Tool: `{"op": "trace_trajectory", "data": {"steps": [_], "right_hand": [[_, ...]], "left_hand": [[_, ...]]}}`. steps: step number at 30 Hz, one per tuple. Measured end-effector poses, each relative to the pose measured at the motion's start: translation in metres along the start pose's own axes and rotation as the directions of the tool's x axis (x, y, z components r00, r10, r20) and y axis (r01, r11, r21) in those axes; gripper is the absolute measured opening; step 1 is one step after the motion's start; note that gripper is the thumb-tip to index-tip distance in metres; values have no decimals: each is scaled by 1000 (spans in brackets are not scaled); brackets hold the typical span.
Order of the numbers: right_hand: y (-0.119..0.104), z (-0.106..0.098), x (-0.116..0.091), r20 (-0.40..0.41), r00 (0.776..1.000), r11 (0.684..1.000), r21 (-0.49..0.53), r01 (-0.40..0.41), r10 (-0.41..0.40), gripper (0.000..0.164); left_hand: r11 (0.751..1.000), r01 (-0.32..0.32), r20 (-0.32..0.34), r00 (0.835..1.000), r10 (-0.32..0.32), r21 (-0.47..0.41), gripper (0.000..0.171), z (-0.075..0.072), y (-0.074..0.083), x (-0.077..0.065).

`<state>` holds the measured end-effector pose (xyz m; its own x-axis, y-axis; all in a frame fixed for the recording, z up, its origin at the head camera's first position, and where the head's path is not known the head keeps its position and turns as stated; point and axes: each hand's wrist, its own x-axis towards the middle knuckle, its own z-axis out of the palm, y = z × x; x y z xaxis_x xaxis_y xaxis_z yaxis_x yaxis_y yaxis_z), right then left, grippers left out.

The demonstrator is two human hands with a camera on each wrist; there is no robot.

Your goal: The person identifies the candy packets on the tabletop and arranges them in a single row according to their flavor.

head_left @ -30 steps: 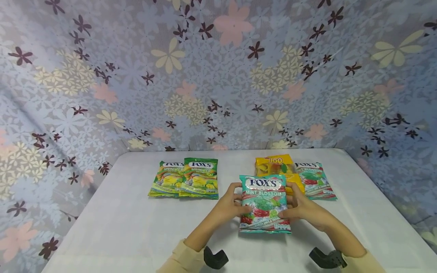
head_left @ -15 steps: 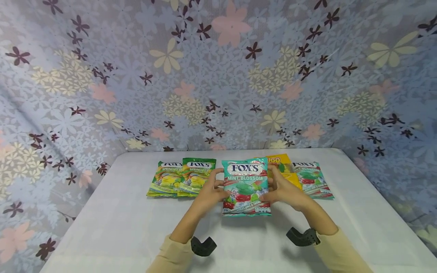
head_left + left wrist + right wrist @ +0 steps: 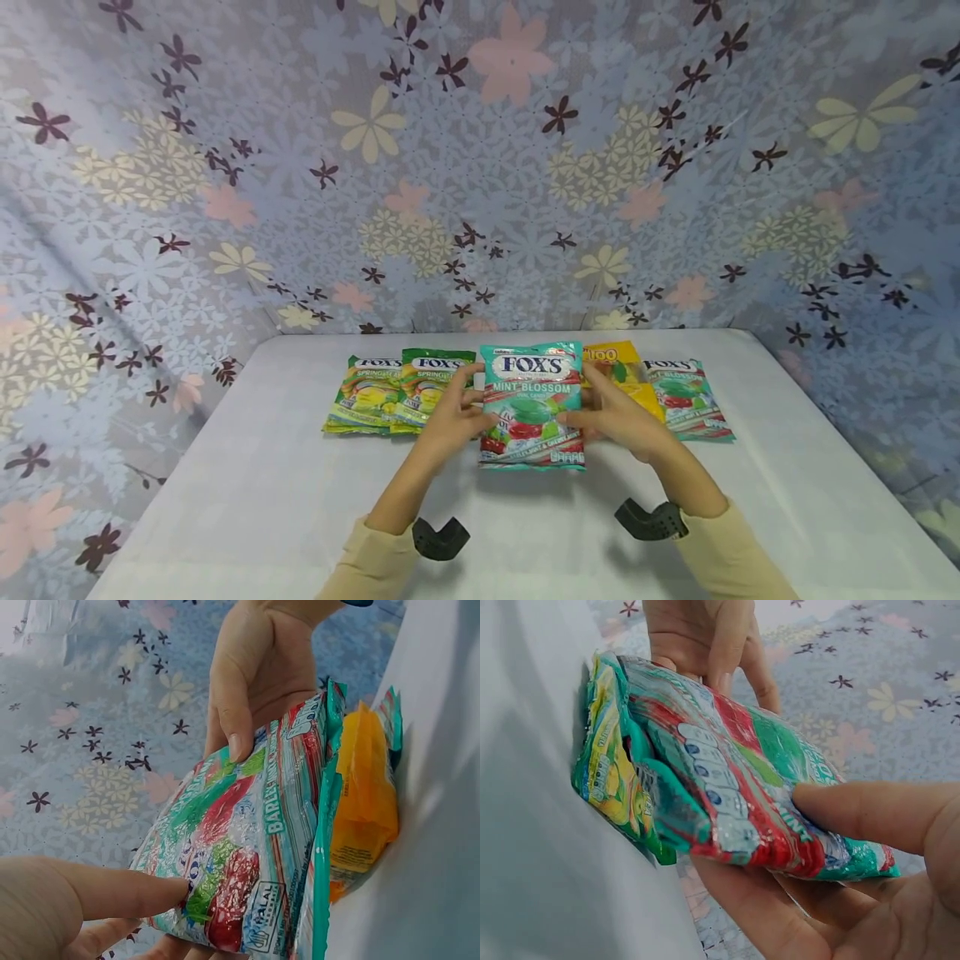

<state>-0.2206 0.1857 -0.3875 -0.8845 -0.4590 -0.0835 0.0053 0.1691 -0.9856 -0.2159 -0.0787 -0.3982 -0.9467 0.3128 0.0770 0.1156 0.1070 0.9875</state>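
Observation:
A teal Fox's Mint Blossom candy bag (image 3: 531, 408) is held up above the table in the head view, its printed front facing me. My left hand (image 3: 448, 423) grips its left side, thumb on the front and fingers behind. On the opposite side my right hand (image 3: 624, 423) holds it the same way. The left wrist view shows the left thumb (image 3: 124, 892) pressing the bag's wrapper (image 3: 232, 825). From the right wrist, the right thumb (image 3: 870, 817) lies on the front, with fingers underneath. Part of the green bag behind is hidden by the left hand and held bag.
Two green Fox's Spring Tea bags (image 3: 367, 396) overlap at the back left. Behind my right hand lies a yellow Lot 100 bag (image 3: 637, 387), partly covered. Another Mint Blossom bag (image 3: 690, 400) rests right of it. A floral cloth wall (image 3: 480, 208) borders the white table (image 3: 262, 500).
Both hands have carried the Mint Blossom bag up and to the left in the head view, mostly in the first half second. It now covers part of the right-hand green bag; more of the yellow bag's top is hidden.

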Motion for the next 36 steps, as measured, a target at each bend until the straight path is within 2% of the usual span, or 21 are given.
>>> {"op": "trace_trajectory", "data": {"steps": [7,17,21,26,28,33,36], "right_hand": [[2,3,0,-27,999,1000,-5,21,-21,102],[4,6,-1,-86,996,999,-36,-34,31,104],[7,4,5,-90,995,998,-50,-49,44,104],[13,3,25,-73,995,996,-52,-78,74,103],[15,3,36,-79,994,995,-57,-82,78,99],[18,4,62,-116,989,994,-49,-99,93,82],[18,6,74,-142,982,989,-64,-131,121,76]], "left_hand": [[999,2,-20,1000,-1,35,69,2,0,-1],[998,-7,-23,1000,9,64,68,3,-5,-2],[996,-4,-23,1000,6,89,68,0,1,0],[988,8,-39,999,-2,152,68,-8,-7,17],[984,20,-57,998,-10,177,68,-11,-17,27],[966,109,-137,987,-79,233,66,-13,-25,46],[956,147,-160,981,-108,254,65,-13,-27,54]]}}
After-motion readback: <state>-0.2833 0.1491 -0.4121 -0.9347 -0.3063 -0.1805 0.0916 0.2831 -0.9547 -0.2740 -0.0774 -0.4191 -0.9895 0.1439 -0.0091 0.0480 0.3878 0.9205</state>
